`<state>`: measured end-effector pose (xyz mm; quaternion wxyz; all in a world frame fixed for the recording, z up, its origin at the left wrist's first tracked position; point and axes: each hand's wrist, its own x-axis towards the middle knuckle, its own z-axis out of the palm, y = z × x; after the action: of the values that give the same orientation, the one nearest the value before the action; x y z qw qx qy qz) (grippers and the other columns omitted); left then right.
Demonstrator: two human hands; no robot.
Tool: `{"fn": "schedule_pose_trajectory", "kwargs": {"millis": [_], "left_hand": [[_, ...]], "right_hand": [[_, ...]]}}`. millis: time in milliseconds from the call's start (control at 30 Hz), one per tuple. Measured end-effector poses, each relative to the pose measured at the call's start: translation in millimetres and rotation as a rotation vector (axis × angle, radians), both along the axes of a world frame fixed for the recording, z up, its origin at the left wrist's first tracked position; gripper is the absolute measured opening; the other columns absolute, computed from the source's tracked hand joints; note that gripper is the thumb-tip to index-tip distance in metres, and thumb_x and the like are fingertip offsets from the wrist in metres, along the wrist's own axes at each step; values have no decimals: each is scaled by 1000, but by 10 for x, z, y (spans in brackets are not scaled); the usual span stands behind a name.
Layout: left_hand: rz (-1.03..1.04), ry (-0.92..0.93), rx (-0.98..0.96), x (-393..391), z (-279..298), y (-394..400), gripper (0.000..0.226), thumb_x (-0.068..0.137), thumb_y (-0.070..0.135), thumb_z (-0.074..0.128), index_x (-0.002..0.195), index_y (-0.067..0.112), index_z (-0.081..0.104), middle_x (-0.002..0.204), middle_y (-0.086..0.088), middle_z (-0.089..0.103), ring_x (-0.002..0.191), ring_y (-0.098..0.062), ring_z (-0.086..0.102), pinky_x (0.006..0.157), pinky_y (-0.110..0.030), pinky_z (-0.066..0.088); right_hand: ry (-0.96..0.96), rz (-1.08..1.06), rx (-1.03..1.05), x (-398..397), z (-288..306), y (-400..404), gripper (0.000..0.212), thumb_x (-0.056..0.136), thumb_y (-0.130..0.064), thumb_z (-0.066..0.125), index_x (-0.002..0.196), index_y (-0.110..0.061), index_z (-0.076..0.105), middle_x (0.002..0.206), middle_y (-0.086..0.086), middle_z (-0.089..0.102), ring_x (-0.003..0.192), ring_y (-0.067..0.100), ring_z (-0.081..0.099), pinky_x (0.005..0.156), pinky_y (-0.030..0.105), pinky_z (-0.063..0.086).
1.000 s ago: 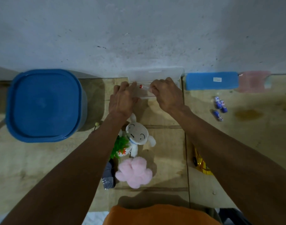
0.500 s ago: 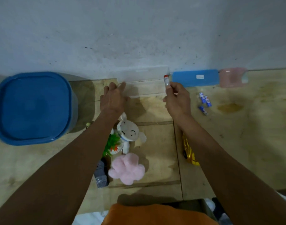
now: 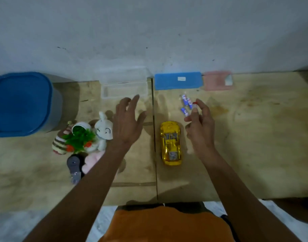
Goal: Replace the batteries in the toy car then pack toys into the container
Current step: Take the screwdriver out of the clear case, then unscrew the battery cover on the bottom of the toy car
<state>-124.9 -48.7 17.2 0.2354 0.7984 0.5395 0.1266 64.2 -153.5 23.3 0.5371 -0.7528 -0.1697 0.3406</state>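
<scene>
Wooden table [image 3: 254, 145] — left hand [image 3: 127, 124] splayed, hovering

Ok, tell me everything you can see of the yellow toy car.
The toy car is shiny yellow, plastic by its look, with see-through parts that show greyish workings inside. It lies flat on the wooden table, lengthwise away from the person, beside the seam between boards. It sits between the two hands; neither touches it. The blue batteries lie beyond it, apart.

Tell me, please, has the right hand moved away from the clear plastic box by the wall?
Yes. The right hand has drawn back toward the person and rightward from the clear plastic box, pinching a small red-tipped item.
</scene>
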Motion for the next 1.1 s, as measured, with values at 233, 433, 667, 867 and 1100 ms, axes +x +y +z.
{"fn": "schedule_pose_trajectory", "kwargs": {"millis": [233,433,667,867,1100], "left_hand": [[-69,161,-100,754,-187,-1233,60,98,56,45,153,35,32,164,-8,16,147,-37,21,105,-56,41],[-23,363,-278,971,-398,-1538,75,93,72,37,156,47,6,167,8,-16,153,-38,-1,111,-63,32],[0,408,-274,1065,-375,-1498,73,96,45,55,155,50,12,165,8,-18,149,-41,9,106,-64,39],[-9,140,-188,924,-306,-1549,56,93,54,42,146,37,47,167,-10,5,152,-38,13,110,-57,35],[181,-340,-304,721,232,-1624,64,83,46,77,141,34,55,156,1,15,141,-15,33,116,-41,40]], "right_hand": [[-5,29,-37,498,-63,-568,29,98,-47,48,125,-41,57,71,-2,65,58,10,53,61,30,41],[-34,26,-50,784,-88,-831,27,102,-34,50,128,-34,58,71,0,65,62,8,55,65,34,47],[-75,95,-103,898,-35,-1069,29,103,-28,48,130,-33,56,81,5,68,62,-1,57,69,33,51],[-96,127,-92,878,42,-1100,28,103,-30,49,130,-33,56,80,3,68,62,-5,58,69,30,51],[-136,168,-9,674,325,-1041,25,103,-35,49,126,-38,57,73,-3,67,63,3,58,66,33,51]]}}
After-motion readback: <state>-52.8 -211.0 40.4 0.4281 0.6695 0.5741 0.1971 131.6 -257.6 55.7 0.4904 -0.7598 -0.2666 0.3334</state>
